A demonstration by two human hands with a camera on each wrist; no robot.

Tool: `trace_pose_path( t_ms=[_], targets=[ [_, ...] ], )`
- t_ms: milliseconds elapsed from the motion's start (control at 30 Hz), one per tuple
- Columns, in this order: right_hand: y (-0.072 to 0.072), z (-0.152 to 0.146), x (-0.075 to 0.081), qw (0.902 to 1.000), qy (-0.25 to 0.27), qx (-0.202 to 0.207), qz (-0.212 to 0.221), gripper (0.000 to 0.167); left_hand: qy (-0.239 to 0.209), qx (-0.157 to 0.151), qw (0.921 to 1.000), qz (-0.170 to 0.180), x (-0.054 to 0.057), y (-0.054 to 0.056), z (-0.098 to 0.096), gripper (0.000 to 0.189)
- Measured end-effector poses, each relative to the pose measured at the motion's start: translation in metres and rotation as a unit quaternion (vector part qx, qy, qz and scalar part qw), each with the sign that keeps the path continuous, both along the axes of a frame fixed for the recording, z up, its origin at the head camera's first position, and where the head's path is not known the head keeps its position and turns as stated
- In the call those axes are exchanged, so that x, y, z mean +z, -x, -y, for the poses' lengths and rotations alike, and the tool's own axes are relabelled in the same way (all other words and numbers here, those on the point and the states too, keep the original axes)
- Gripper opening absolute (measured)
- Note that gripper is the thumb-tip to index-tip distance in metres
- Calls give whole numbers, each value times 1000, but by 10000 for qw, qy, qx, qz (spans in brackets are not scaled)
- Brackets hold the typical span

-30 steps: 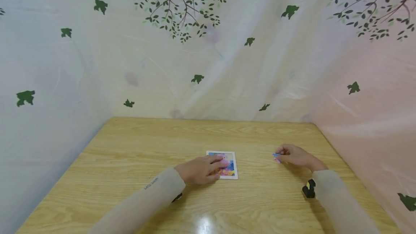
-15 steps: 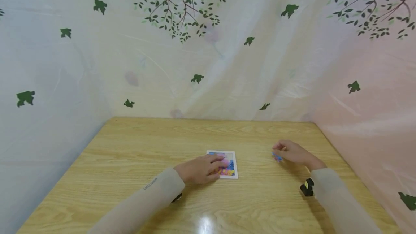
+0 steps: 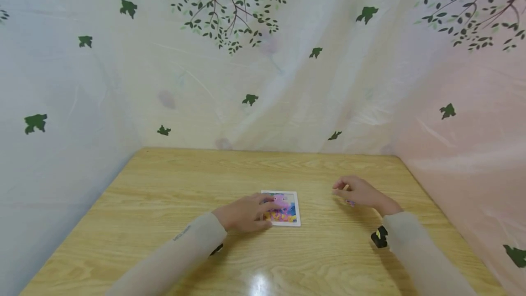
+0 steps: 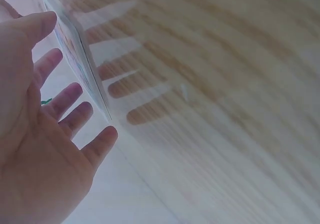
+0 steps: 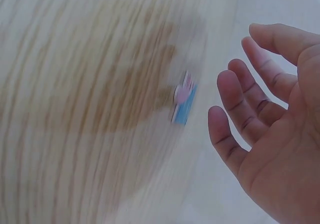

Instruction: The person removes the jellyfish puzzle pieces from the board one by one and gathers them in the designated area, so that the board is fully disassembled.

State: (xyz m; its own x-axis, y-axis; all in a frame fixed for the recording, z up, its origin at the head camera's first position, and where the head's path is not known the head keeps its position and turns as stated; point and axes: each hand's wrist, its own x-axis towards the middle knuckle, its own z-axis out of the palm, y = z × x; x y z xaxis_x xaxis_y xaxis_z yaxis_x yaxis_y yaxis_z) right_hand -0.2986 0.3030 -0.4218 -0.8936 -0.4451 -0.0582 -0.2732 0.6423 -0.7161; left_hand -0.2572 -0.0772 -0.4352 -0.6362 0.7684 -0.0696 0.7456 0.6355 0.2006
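Observation:
A small framed jigsaw puzzle [image 3: 291, 211] with a white border and a pink, blue and yellow picture lies on the table. Over its left side is my left hand [image 3: 243, 214], fingers spread and relaxed. In the left wrist view the puzzle's thin edge [image 4: 82, 52] shows beyond the fingertips, and nothing is in the palm. To the right, my right hand [image 3: 361, 192] hovers above the table with loosely bent fingers and holds nothing. Beneath it a blue and pink puzzle piece [image 5: 185, 104] lies on the wood, partly hidden by the hand in the head view.
The wooden table [image 3: 197, 177] reaches back to a pale curtain [image 3: 197, 81] printed with branches and green birds. More of this cloth hangs along the left and right sides. Black wrist camera [image 3: 380, 237] sits under the right sleeve.
My right hand has let go of the puzzle piece, now on the table, and shifted left. The left hand has drawn slightly left, uncovering more of the puzzle.

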Motion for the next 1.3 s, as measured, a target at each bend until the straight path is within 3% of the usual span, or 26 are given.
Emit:
trace_pose_path(
  t_ms=[167, 433, 633, 867, 1300],
  targets=[
    [1, 11, 1, 9991, -297, 73, -282, 23, -67, 130, 9997, 170, -1, 0, 3, 55],
    [2, 31, 2, 9962, -451, 294, -684, 16, 64, -62, 9999, -77, 2, 0, 3, 54],
    [6, 47, 0, 9948, -497, 547, -699, 15, 28, -113, 9998, -174, 2, -1, 3, 51],
    [10, 70, -3, 9928, -473, 820, -739, 15, 33, 64, 9999, 88, 1, -2, 2, 53],
    [10, 114, 0, 9907, -499, 1108, -620, 23, 8, -78, 9999, 107, 1, -1, 3, 53]
  ],
)
